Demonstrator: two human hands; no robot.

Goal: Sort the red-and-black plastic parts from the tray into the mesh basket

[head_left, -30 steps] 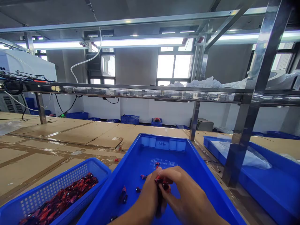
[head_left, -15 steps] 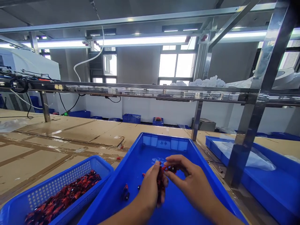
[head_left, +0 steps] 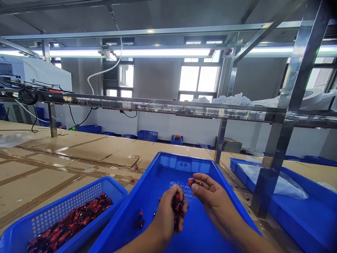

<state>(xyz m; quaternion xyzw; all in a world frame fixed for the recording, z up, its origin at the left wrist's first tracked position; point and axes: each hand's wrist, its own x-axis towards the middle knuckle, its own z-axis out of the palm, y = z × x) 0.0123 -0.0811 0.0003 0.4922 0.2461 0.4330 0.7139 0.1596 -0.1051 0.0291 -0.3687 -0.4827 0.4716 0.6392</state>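
Blue tray [head_left: 184, 162]: left hand [head_left: 167, 216] curled shut on red-black pieces [head_left: 177, 207], right fingertips [head_left: 197, 186] pinched one above them; larger heap [head_left: 71, 218] lay in basket [head_left: 105, 186] beside tray.

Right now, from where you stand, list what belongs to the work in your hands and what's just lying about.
In use:
left hand gripping red-and-black pieces
right hand holding one piece
loose pieces in the blue tray
heap in the mesh basket

Lying about:
second blue tray
plastic bag
cardboard sheets
far crates
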